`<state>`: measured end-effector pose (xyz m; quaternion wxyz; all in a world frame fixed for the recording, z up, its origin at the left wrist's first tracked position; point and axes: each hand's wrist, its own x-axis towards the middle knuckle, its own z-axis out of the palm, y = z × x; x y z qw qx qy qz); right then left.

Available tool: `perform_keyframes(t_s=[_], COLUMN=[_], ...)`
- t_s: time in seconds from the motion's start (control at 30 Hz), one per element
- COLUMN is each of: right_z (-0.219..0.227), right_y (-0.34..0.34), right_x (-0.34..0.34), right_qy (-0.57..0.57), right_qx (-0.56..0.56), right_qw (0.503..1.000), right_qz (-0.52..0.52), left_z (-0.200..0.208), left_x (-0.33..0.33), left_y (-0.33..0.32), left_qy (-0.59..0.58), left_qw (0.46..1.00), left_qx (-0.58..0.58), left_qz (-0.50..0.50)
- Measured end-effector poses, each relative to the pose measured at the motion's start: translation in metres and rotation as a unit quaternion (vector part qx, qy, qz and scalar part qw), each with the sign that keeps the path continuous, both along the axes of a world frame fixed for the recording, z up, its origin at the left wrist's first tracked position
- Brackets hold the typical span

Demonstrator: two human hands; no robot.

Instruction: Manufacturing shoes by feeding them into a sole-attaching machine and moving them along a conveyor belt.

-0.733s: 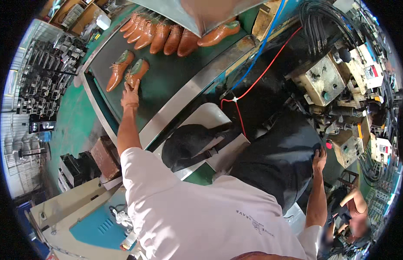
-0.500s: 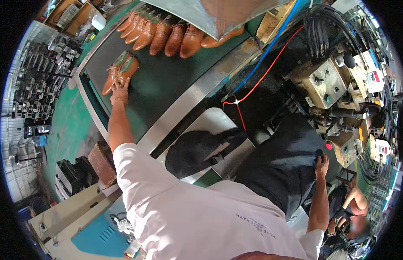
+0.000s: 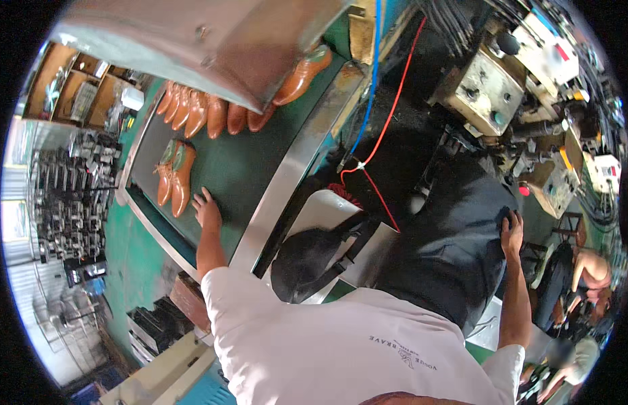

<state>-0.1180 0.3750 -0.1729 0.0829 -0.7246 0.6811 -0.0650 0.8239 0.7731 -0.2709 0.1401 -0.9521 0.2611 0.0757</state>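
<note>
A pair of brown leather lace-up shoes (image 3: pixel 181 181) stands side by side near the left end of a dark green conveyor belt (image 3: pixel 243 165). Just right of their toes, my left hand (image 3: pixel 206 208) hovers over or rests on the belt, fingers spread and holding nothing. Farther back, a row of similar brown shoes (image 3: pixel 196 116) lines the belt, partly hidden under a metal hood (image 3: pixel 192 47). On my thigh, in black trousers (image 3: pixel 442 243), lies my right hand (image 3: pixel 511 233) with its fingers stretched out.
A metal rail (image 3: pixel 277 196) edges the belt on my side. Blue and red hoses (image 3: pixel 397 101) hang beside it. At the right stand machine control boxes (image 3: pixel 486 91), one with a red button (image 3: pixel 524 190). Other people (image 3: pixel 584 283) sit at the lower right. A black bag (image 3: pixel 307 260) lies before me.
My left hand has let go of the pair of shoes and drawn back toward me. The view has shifted, so the hood covers more of the row. My right hand stays on the thigh.
</note>
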Motion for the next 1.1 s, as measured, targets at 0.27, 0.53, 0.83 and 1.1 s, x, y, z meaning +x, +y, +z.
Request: perform_keyframes(t_s=[0.27,0.53,0.83,1.1], right_z=[0.052,0.022,-0.001,-0.048], right_y=[0.018,0.027,0.218,0.656], right_x=[0.053,0.034,-0.125,-0.164], right_qy=[0.015,-0.159,-0.278,-0.063], right_qx=[0.009,-0.023,-0.197,0.048], right_qw=[0.999,0.983,0.825,0.483], right_qz=[-0.049,-0.086,-0.451,-0.872], left_z=[0.054,0.04,0.182,0.135], left_x=[-0.014,-0.272,-0.836,-0.877], left_y=[-0.042,-0.356,-0.353,-0.316], left_qy=[0.185,0.508,0.701,0.628], left_qw=[0.96,0.639,0.287,0.278], left_qx=[0.011,-0.474,-0.228,-0.042], left_qz=[-0.209,-0.329,-0.612,-0.726])
